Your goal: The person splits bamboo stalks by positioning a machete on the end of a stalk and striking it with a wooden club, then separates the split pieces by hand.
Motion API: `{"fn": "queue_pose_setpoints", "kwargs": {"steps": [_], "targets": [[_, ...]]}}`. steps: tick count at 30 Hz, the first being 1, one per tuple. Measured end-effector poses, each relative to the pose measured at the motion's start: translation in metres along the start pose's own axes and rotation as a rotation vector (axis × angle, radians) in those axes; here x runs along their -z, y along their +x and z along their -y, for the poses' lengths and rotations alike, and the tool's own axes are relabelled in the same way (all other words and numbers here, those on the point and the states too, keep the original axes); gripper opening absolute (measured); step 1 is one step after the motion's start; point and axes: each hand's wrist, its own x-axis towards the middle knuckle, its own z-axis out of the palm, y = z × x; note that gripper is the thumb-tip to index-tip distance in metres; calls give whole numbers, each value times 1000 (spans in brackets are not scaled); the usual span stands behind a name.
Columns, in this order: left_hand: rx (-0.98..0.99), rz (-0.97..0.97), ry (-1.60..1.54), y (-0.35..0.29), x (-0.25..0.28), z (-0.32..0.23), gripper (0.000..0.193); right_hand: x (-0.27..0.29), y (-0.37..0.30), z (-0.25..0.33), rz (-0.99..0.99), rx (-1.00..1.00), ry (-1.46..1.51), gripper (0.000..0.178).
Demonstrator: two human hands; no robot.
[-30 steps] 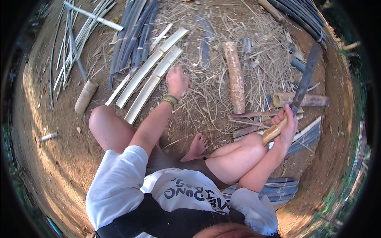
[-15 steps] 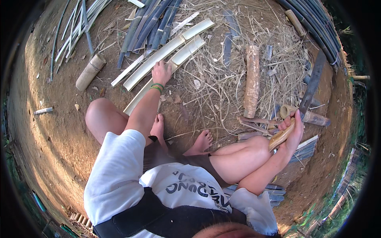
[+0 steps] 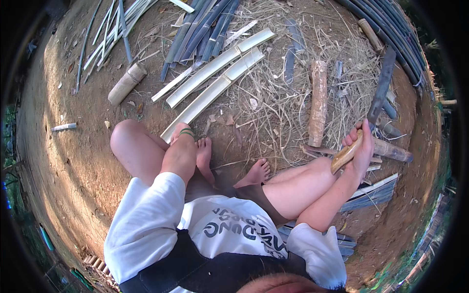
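Note:
My right hand [image 3: 362, 149], closed, grips the pale wooden handle of a machete [image 3: 383, 83] beside my right knee. Its long dark blade points up and away. My left hand [image 3: 180, 130], with green bands at the wrist, is drawn in close to my left knee. It is at the near end of a split bamboo length [image 3: 211, 95] lying on the ground, pale hollow side up. My wrist and forearm hide its fingers, so whether it grips the bamboo does not show. A second pale bamboo half [image 3: 220, 67] lies alongside, farther away.
Dark split bamboo strips [image 3: 198, 34] lie at the far side. A short bamboo section [image 3: 127, 84] is at left. Beyond my feet are loose shavings [image 3: 278, 115] and a rough log [image 3: 318, 102]. Long dark poles [image 3: 391, 34] are bundled at far right.
My left hand has moved back toward my body, from the middle of the bamboo half to its near end. The right hand keeps the machete; the whole view has shifted slightly.

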Motion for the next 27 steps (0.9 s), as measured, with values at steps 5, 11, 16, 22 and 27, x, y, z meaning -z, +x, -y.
{"fn": "queue_pose_setpoints", "kwargs": {"steps": [5, 11, 16, 22, 27], "targets": [[241, 286, -309, 31, 4, -17, 52, 0, 0, 0, 28, 26, 48, 30], [412, 387, -564, 52, 0, -29, 50, 5, 3, 4, 36, 46, 111, 28], [473, 348, -869, 58, 23, -90, 48, 18, 8, -1, 30, 66, 115, 26], [-383, 550, -1575, -36, 163, -218, 49, 8, 3, -8, 87, 184, -6, 25], [-1256, 855, -1633, -153, 270, -285, 34, -39, -49, 3, 271, 308, -163, 24]]}}
